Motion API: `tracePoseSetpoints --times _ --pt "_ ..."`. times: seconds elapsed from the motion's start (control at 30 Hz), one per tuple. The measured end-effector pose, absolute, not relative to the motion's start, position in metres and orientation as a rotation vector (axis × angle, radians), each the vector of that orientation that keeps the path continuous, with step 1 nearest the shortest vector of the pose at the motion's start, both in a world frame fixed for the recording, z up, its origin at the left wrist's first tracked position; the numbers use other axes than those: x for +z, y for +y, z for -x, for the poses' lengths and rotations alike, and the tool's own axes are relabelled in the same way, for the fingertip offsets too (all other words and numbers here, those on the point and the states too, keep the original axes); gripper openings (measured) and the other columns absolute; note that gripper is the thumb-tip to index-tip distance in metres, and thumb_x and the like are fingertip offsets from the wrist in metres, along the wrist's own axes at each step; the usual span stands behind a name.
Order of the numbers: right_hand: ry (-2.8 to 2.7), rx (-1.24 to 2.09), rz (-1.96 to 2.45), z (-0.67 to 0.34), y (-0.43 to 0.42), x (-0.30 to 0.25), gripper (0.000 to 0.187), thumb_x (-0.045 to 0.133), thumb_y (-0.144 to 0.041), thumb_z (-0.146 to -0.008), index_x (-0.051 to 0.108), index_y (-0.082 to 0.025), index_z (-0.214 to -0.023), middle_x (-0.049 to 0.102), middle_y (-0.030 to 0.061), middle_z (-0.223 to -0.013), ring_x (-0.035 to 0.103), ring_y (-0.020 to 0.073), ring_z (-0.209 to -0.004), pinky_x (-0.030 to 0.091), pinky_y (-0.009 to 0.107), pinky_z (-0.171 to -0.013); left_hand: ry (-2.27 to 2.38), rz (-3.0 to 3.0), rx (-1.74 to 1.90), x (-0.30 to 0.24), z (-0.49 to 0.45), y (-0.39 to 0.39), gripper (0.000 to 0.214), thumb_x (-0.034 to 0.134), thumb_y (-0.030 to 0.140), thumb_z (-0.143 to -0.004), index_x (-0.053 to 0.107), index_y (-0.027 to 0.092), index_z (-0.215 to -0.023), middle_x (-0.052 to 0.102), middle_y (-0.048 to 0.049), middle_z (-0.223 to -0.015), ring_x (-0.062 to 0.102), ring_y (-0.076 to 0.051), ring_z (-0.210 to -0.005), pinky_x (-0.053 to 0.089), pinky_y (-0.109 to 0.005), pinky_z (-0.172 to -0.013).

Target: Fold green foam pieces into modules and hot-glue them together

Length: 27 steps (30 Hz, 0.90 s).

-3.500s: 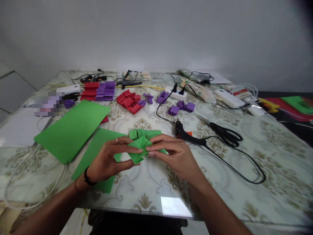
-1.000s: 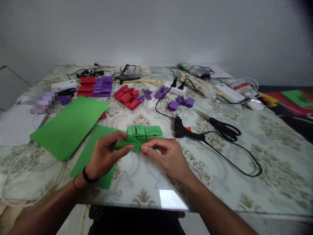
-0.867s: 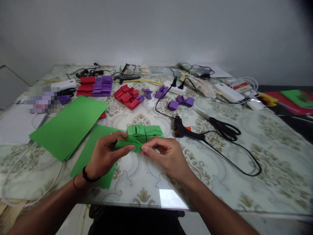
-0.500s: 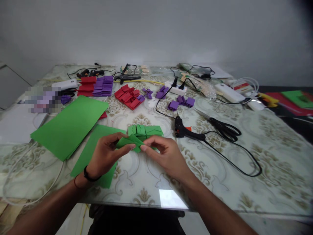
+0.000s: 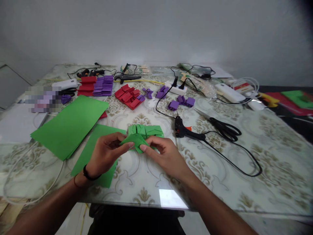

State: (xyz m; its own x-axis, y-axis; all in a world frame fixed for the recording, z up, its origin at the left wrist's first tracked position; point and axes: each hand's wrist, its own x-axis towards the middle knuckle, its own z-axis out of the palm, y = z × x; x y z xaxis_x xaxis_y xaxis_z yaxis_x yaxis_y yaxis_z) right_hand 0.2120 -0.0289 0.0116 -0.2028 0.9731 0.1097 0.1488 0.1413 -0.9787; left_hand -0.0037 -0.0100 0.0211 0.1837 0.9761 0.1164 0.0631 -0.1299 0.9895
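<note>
I pinch the paper [image 5: 136, 142] with my left hand [image 5: 105, 156] and right hand [image 5: 166, 156]. It is green, folded, pointy.

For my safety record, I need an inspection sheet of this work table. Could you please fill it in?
Surface: patterned table under a glossy top, crowded at the far side.
Job's things: folded green piece, pinched between both hands; a row of folded green pieces just behind it; green sheets to the left.
Clutter: red folded pieces, purple folded pieces, scissors, glue gun.
Grippers: left hand and right hand, fingers closed on the folded green piece.
Cables: black cable loops from the glue gun; power strip with plugs in it.
Surroundings: plain grey wall; no other person seen.
</note>
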Motion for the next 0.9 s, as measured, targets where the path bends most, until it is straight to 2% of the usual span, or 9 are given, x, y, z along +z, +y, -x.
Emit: tracePoseSetpoints --times 0.17,0.4,0.5,0.6,0.67,0.77,0.9 --pt "-1.524 1.086 1.151 -0.212 -0.031 0.010 0.030 0.074 -0.040 -0.096 0.070 -0.021 -0.072 0.068 -0.0011 -0.070 0.061 0.0157 -0.067 0.046 0.029 -0.066 1.013 -1.351 1.142 0.021 0.003 -0.009 0.027 0.094 0.025 -0.075 0.070 0.018 -0.064 0.072 0.0008 -0.072 0.065 -0.011 -0.062 0.053 -0.019 -0.057" --pt "-1.541 0.853 1.153 -0.215 -0.029 0.011 0.021 0.077 -0.029 -0.095 0.076 -0.023 -0.076 0.075 -0.0008 -0.073 0.068 0.0170 -0.069 0.050 0.030 -0.069 1.077 -1.437 1.163 0.023 0.010 -0.007 0.014 0.095 0.030 -0.080 0.085 0.022 -0.083 0.083 -0.0014 -0.073 0.078 -0.018 -0.064 0.062 -0.022 -0.058" --pt "-1.580 0.824 1.089 -0.222 -0.028 0.009 0.009 0.084 -0.033 -0.091 0.081 -0.024 -0.089 0.081 0.0011 -0.087 0.075 0.0204 -0.080 0.056 0.033 -0.078 1.016 -1.580 1.236 0.025 0.014 -0.007 0.009 0.093 0.028 -0.083 0.086 0.022 -0.084 0.086 -0.0034 -0.082 0.082 -0.020 -0.073 0.067 -0.026 -0.067" --pt "-1.595 0.855 1.053 -0.229 -0.029 0.007 0.029 0.086 -0.046 -0.089 0.084 -0.026 -0.109 0.085 0.0047 -0.102 0.079 0.0253 -0.091 0.060 0.037 -0.084 0.898 -1.788 1.252 0.026 0.018 -0.006 0.005 0.090 0.020 -0.086 0.087 0.024 -0.088 0.088 -0.0037 -0.091 0.084 -0.021 -0.086 0.068 -0.029 -0.080" --pt "-1.613 0.887 1.055 -0.231 -0.030 0.010 0.031 0.079 -0.050 -0.095 0.085 -0.025 -0.112 0.085 0.0055 -0.097 0.078 0.0247 -0.085 0.060 0.037 -0.078 0.830 -1.902 1.202 0.028 0.020 -0.006 0.012 0.087 0.014 -0.088 0.087 0.025 -0.093 0.088 -0.0036 -0.095 0.084 -0.021 -0.090 0.066 -0.029 -0.085" --pt "-1.669 0.924 1.075 -0.228 -0.031 0.016 0.021 0.074 -0.038 -0.100 0.087 -0.024 -0.107 0.085 0.0043 -0.090 0.078 0.0226 -0.081 0.061 0.034 -0.073 0.773 -1.937 1.089 0.031 0.020 -0.008 0.016 0.083 0.014 -0.089 0.086 0.025 -0.100 0.088 -0.0045 -0.100 0.083 -0.021 -0.093 0.065 -0.030 -0.087" --pt "-1.672 0.808 1.054 -0.221 -0.031 0.021 0.017 0.074 -0.021 -0.099 0.089 -0.027 -0.102 0.088 0.0020 -0.098 0.082 0.0213 -0.089 0.064 0.033 -0.082 0.834 -1.694 0.979 0.036 0.017 -0.010 0.025 0.080 0.030 -0.094 0.079 0.024 -0.118 0.083 -0.0083 -0.117 0.080 -0.023 -0.102 0.067 -0.032 -0.086"
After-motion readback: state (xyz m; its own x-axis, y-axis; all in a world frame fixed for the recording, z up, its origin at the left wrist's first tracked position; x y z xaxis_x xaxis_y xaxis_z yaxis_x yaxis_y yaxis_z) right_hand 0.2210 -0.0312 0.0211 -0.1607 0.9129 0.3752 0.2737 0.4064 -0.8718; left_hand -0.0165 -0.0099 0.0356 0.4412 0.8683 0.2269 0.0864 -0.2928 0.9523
